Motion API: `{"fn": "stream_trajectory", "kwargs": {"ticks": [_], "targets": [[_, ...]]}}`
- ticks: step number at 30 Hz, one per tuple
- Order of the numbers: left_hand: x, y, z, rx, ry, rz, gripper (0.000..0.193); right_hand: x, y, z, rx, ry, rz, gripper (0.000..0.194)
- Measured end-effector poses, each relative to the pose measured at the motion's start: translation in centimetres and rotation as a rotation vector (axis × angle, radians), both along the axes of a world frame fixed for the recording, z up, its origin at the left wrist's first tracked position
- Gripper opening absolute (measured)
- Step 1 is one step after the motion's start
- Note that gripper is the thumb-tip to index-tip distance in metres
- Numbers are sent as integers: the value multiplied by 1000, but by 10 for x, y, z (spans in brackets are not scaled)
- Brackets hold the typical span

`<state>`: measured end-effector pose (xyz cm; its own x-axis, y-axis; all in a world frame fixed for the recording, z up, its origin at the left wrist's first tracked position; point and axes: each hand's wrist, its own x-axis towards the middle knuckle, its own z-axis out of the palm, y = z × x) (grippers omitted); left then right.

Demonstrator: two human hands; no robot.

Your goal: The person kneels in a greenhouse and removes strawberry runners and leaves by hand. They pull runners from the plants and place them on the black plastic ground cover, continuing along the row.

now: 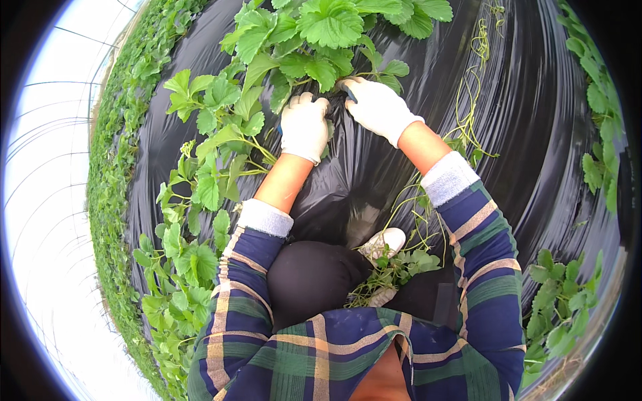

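Note:
White work gloves cover both of my hands. My left hand is at the lower edge of a leafy strawberry plant, on the black plastic mulch film; its fingers curl down, and what lies under them is hidden. My right hand reaches in beside it from the right, fingertips bent at the base of the same plant, partly under the leaves. Between the two hands the film is drawn into creases. Whether either hand grips a stem or the film cannot be made out.
More strawberry plants run down the left of the bed. Cut or loose runners lie on the film at the right. A heap of runners and leaves lies by my white shoe. Another row grows at far right.

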<state>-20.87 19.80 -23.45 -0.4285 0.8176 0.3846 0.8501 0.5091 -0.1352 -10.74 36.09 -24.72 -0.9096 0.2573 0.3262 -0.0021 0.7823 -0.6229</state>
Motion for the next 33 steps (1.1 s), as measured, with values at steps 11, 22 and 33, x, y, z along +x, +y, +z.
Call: {"fn": "stream_trajectory", "kwargs": {"ticks": [11, 22, 33], "targets": [[58, -59, 59, -123, -355, -205, 33, 1, -46, 6, 27, -62, 97, 37], [82, -169, 95, -149, -356, 281, 24, 52, -137, -4, 210, -80, 481, 38], [91, -88, 116, 86, -322, -78, 29, 75, -145, -1, 127, -140, 539, 31]]}}
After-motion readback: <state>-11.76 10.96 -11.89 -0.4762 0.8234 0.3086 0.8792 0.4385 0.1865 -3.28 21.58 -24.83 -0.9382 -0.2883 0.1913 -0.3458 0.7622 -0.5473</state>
